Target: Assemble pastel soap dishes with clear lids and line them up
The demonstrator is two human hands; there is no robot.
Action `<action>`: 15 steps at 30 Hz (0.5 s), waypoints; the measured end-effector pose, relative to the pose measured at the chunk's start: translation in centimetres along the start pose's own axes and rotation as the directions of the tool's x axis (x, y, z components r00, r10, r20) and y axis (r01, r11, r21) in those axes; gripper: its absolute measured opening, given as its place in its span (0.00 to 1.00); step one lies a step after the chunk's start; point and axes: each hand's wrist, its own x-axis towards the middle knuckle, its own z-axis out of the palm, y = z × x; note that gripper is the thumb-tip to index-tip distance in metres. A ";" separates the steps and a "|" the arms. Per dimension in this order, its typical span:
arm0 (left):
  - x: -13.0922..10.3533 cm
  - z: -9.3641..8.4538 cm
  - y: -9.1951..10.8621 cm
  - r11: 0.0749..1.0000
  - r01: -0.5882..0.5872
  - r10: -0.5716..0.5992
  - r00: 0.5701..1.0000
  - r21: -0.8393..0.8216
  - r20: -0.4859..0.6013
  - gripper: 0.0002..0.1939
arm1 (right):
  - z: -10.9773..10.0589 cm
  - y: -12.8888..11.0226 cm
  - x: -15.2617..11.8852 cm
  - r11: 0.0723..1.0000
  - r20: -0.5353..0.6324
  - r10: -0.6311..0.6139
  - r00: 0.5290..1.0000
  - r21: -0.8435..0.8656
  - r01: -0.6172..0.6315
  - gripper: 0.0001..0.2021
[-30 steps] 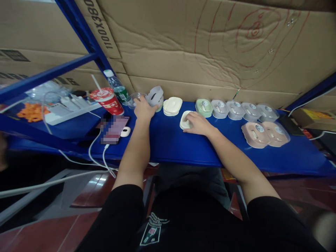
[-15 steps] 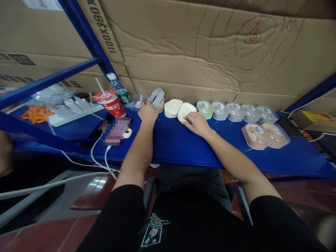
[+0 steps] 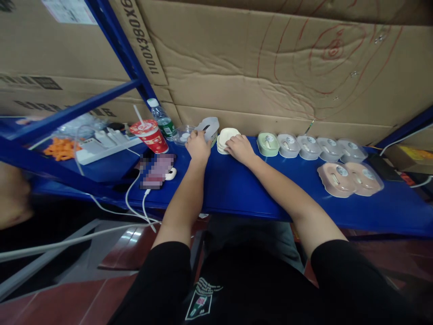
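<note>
My right hand [image 3: 239, 149] is closed on the edge of a shallow cream square dish or lid at the right side of a small stack of cream pieces [image 3: 228, 132]. The fingers hide part of the stack. To its left, my left hand [image 3: 199, 146] has its fingers curled at a loosely curled pale grey strip [image 3: 210, 128]; its fingertips are partly hidden. A clear round plastic bowl [image 3: 182, 134] stands just beyond and left of that hand. Right of the stack, a lidded green box [image 3: 268, 144] heads a row of lidded grey boxes [image 3: 309, 147].
Two pink lidded boxes [image 3: 338, 179] sit near the right. At the left stand a red paper cup [image 3: 152, 137] with a straw, a water bottle [image 3: 161, 121], a blurred-out phone [image 3: 158, 171] and a white cable [image 3: 144, 205]. Cardboard [image 3: 216, 63] backs the blue shelf [image 3: 243, 189].
My right hand has moved left with the cream dish, from beside the stack onto it. My left hand stays by the pale strip. The camera view has shifted slightly.
</note>
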 end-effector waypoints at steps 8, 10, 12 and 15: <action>-0.3 0.0 0.3 1.000 0.002 -0.003 0.997 -0.008 -0.076 0.25 | -1.7 2.0 -3.9 0.983 -0.147 0.082 0.986 0.176 -0.055 0.23; -0.3 0.0 0.3 1.000 -0.014 0.014 0.997 0.000 -0.071 0.27 | -2.1 3.9 -5.6 0.975 -0.186 0.160 0.969 0.182 -0.126 0.25; -0.4 0.0 0.5 1.000 -0.028 0.028 0.998 -0.001 -0.059 0.29 | -2.0 6.0 -7.4 0.961 -0.204 0.247 0.947 0.177 -0.213 0.28; -0.7 -0.1 0.9 0.998 -0.054 0.053 0.997 -0.027 -0.062 0.31 | -1.6 8.4 -10.0 0.931 -0.163 0.358 0.919 0.139 -0.338 0.35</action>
